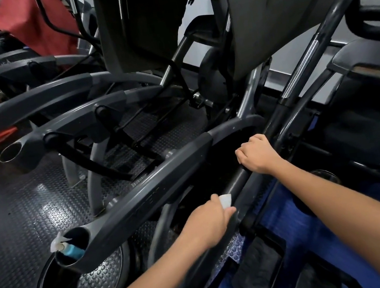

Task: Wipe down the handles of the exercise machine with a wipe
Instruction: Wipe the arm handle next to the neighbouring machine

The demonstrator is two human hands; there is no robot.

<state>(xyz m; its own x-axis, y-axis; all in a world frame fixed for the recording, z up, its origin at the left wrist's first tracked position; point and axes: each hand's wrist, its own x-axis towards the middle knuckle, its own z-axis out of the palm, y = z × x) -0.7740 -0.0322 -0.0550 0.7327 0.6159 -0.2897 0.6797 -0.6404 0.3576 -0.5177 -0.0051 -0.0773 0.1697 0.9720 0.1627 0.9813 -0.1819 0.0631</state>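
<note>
A long black handle bar [296,75] of the exercise machine runs diagonally from the upper right down to the lower middle. My right hand [257,155] grips this bar about halfway along. Lower on the same bar, my left hand [210,224] holds a small white wipe [225,200] against it, the wipe showing between thumb and fingers. A dark grey side arm [156,187] of the machine lies to the left of both hands.
A cup holder [75,235] at the end of the side arm holds a blue spray bottle [71,251] with a white nozzle. The grey console back [275,9] rises above. More machines line the left on studded black flooring [21,204]. Red fabric [32,22] hangs behind.
</note>
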